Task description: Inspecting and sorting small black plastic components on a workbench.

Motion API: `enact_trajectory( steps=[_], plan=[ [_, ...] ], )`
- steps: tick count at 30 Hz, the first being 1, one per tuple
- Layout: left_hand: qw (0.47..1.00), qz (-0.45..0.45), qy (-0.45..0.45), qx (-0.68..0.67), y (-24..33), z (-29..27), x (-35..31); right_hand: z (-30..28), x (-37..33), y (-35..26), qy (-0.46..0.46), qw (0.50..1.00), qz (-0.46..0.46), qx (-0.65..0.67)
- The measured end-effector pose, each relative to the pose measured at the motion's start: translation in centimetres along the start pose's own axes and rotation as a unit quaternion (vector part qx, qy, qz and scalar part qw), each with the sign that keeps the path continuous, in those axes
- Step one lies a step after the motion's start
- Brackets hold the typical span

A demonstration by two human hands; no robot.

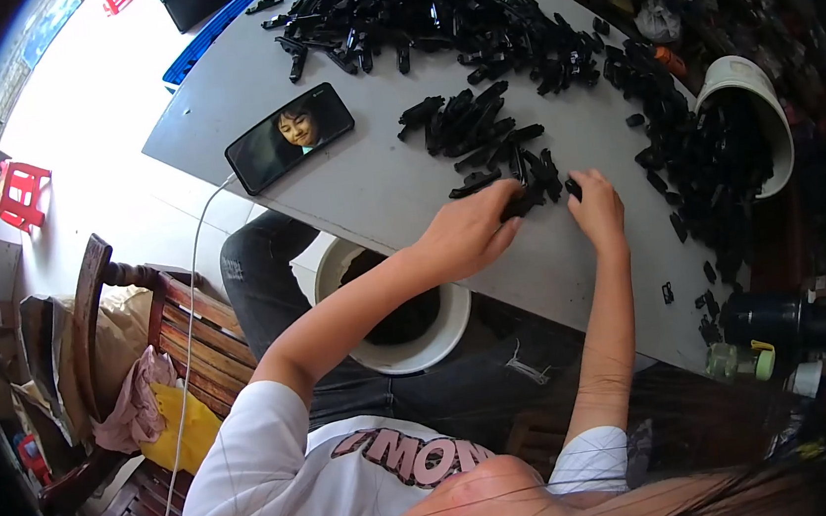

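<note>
My left hand (470, 228) is at the near edge of the grey table (348, 200), its fingers and thumb closed around a black plastic part (525, 201). To its right, my right hand (599, 208) pinches a small black plastic piece (573, 188) between thumb and fingers. The two hands are apart. Just beyond them lies a small heap of long black plastic parts (465, 124), some touching my left hand's fingertips. Fine details of the held pieces are too small to make out.
A large pile of black parts (429, 8) covers the far side. More spill from a tipped white bucket (775, 114) at right. A phone (290, 137) with a white cable (191, 329) lies left. Below the edge stands a white bucket (460, 328); a wooden chair (196, 329) is left.
</note>
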State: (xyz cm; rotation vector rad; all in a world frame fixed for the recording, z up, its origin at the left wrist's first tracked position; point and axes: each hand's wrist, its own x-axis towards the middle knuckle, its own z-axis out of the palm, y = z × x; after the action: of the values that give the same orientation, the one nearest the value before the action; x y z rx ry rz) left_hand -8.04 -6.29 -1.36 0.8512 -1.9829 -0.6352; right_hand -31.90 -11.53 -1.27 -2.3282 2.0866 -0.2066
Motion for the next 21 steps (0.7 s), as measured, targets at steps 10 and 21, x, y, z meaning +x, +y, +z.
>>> enact_trajectory(
  steps=[10,21],
  plan=[
    [0.914,-0.252,-0.023,-0.316,0.4,-0.7,-4.4,-1.2,-9.4,-8.5,0.047,0.722,0.081,0.685],
    [0.851,-0.276,-0.159,-0.417,1.0,-1.6,-6.9,0.6,-12.5,-13.8,0.214,0.828,0.02,0.518]
  ],
)
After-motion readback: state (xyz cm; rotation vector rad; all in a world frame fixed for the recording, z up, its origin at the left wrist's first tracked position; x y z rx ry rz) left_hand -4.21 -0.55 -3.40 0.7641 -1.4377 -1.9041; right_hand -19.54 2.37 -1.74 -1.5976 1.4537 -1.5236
